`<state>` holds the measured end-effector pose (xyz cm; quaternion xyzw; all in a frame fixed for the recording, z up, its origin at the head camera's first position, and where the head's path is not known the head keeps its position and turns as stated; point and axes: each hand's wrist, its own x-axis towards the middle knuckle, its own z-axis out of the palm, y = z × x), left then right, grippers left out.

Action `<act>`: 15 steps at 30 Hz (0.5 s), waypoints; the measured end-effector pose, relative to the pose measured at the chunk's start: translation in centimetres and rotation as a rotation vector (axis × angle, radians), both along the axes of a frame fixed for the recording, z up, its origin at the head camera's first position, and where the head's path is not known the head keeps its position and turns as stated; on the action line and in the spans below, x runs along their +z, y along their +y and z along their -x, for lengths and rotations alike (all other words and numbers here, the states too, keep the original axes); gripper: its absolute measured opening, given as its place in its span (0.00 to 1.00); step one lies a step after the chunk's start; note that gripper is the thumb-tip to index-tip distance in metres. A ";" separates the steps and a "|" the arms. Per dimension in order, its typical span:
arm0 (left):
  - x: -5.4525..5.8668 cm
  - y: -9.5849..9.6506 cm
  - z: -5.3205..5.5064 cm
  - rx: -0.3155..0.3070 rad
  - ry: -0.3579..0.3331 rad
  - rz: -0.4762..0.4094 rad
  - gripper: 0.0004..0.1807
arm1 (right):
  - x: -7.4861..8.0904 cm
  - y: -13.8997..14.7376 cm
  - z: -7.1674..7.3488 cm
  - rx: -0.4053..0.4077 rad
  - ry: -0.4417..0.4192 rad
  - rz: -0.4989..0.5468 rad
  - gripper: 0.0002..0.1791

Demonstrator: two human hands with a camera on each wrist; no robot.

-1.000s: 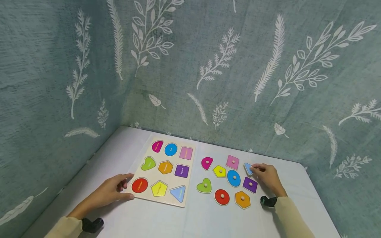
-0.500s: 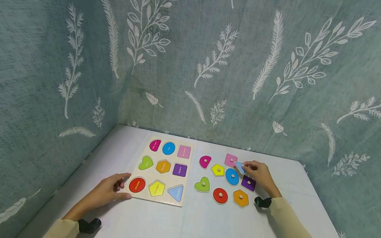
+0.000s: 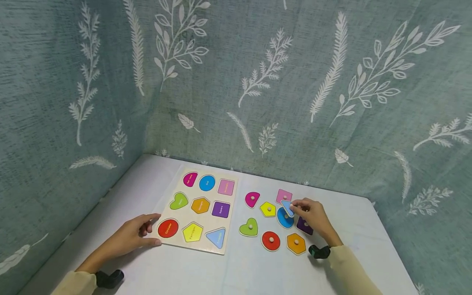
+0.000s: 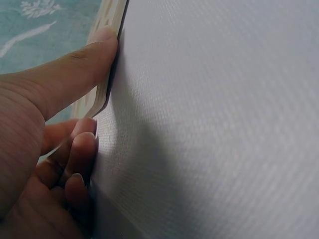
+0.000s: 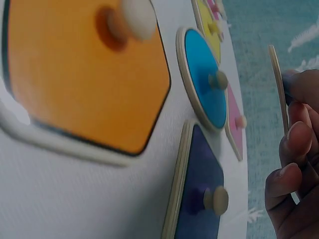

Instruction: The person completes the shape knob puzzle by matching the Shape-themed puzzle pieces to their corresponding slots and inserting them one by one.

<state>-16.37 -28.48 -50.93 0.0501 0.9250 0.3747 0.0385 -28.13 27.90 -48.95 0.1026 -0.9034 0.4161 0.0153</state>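
Observation:
In the head view, my left hand (image 3: 130,235) touches the lower left corner of a puzzle board (image 3: 191,244) with thumb and index finger extended. Its thumb (image 4: 79,67) lies against the board's edge in the left wrist view; the other fingers hang loosely bent. My right hand (image 3: 313,215) pinches the knob of a light blue triangle piece (image 3: 286,206), raised over the blue oval piece (image 3: 285,220) and the pink square piece (image 3: 283,194). The right wrist view shows this triangle edge-on (image 5: 279,82), its knob mostly hidden by the fingers.
Other knobbed pieces lie on the white cloth: magenta half round (image 3: 252,199), yellow pentagon (image 3: 267,210), green heart (image 3: 248,228), red circle (image 3: 270,243), orange hexagon (image 3: 295,246), partly covered purple square (image 3: 303,228). The board has matching labelled shapes. Patterned curtains (image 3: 221,82) stand behind.
My right hand has carried the triangle leftward from the right side of the pieces to above the blue oval. My left hand stays at the board; the head view has shifted slightly.

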 end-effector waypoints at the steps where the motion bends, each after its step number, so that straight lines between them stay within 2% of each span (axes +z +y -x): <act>1: 0.0 -0.1 0.0 -0.005 0.006 0.007 0.50 | 0.0 -0.1 -0.1 0.006 0.003 0.000 0.14; 15: -0.3 -0.2 0.2 -0.018 0.004 -0.008 0.51 | 0.2 -1.3 -1.4 0.070 0.015 0.069 0.12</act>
